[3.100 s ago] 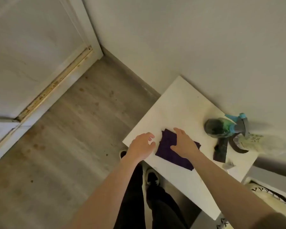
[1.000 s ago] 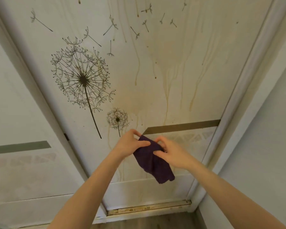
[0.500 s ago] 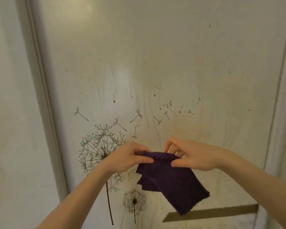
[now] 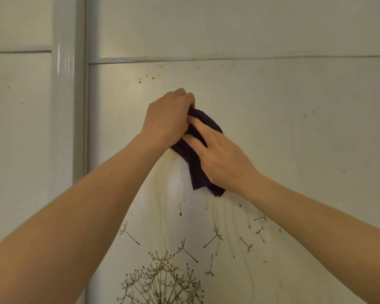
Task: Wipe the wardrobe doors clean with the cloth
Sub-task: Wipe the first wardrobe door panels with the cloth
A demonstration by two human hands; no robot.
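left hand (image 4: 166, 120) curled round the top of the dark cloth (image 4: 196, 175), right hand (image 4: 221, 160) pressed it with straight fingers to the wardrobe door (image 4: 305, 139), cloth's long axis near vertical, tail down, frame post (image 4: 68, 106) at left, rail (image 4: 228, 59) above, wide panel rightward

Wardrobe door (image 4: 283, 132): upright, pale, glossy panel. Dark purple cloth (image 4: 195, 172) bunched against it near centre. Brown drip streaks (image 4: 180, 208) below the cloth. Brown specks (image 4: 139, 80) above. Dandelion decal (image 4: 162, 281) at bottom.
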